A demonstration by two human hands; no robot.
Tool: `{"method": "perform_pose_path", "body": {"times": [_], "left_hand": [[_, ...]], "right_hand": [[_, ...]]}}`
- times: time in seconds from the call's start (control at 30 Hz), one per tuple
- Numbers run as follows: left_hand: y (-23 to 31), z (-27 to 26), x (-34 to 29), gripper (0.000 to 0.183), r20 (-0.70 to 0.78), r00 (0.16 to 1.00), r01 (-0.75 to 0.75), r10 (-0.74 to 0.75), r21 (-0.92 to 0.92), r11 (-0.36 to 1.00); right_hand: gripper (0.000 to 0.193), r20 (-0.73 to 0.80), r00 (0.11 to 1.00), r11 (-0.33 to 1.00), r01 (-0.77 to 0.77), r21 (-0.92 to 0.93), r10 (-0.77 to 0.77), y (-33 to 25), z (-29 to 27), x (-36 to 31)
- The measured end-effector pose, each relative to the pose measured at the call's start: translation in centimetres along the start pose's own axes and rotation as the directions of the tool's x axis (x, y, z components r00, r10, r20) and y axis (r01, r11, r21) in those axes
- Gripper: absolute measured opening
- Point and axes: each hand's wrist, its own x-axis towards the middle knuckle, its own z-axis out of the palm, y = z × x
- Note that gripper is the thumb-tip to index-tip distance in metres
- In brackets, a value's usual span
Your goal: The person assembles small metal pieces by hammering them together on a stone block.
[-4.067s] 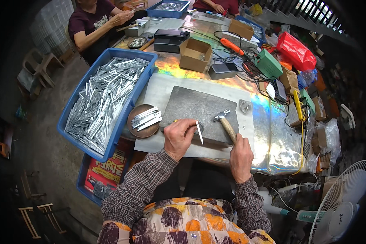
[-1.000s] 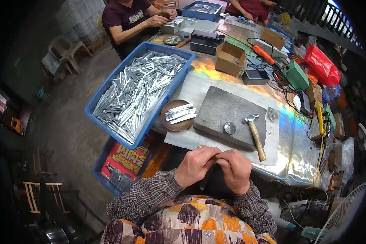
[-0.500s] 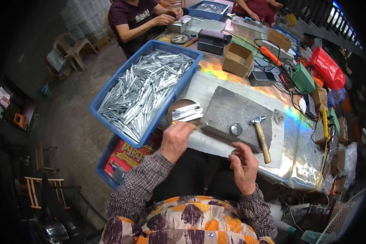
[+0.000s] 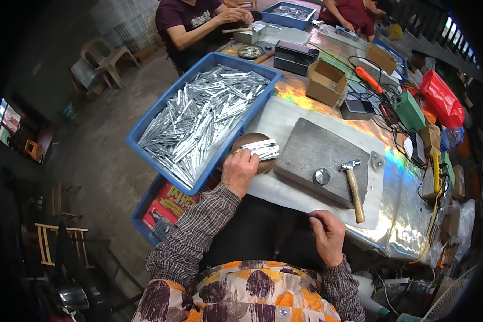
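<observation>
1. A blue tray [image 4: 145, 129] heaped with silvery metal strips [image 4: 204, 118] sits at the left end of the table.
2. The left hand [image 4: 239, 172] reaches to a small round brown dish [image 4: 249, 140] just beside the tray, fingers curled on the short metal pieces [image 4: 263, 149] lying across it; I cannot tell whether it grips one.
3. A grey slab [image 4: 316, 147] lies next, with a round metal disc [image 4: 321, 176] and a wooden-handled hammer [image 4: 354, 193] on it.
4. The right hand [image 4: 327, 236] rests at the table's near edge, loosely curled, holding nothing I can see.
</observation>
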Motion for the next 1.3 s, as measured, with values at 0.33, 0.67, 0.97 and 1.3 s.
{"method": "perform_pose_path", "body": {"times": [0.33, 0.67, 0.97, 1.3], "left_hand": [[-3.3, -6.8, 0.4, 0.004, -0.126, 0.991, 0.038, -0.038, -0.004, 0.999], [-13.1, -5.7, -1.7, 0.006, 0.224, 0.926, 0.227, -0.303, 0.311, 0.923], [-12.8, -5.2, -1.3, 0.007, 0.233, 0.923, 0.210, -0.307, 0.365, 0.907], [-12.8, -6.0, -0.7, 0.028, 0.348, 0.800, 0.384, -0.489, 0.329, 0.863]], "right_hand": [[0.006, -0.022, 1.000, 0.998, -0.006, -0.057, 0.005, 0.8, -0.9, -0.2], [0.006, -0.031, 0.994, 0.992, 0.098, -0.079, -0.101, 1.6, -0.2, -0.1], [0.006, -0.020, 0.998, 0.995, 0.063, -0.076, -0.064, 1.1, -0.7, -0.3], [0.006, -0.053, 0.998, 0.996, 0.020, -0.084, -0.024, 1.2, -2.1, -0.4]]}}
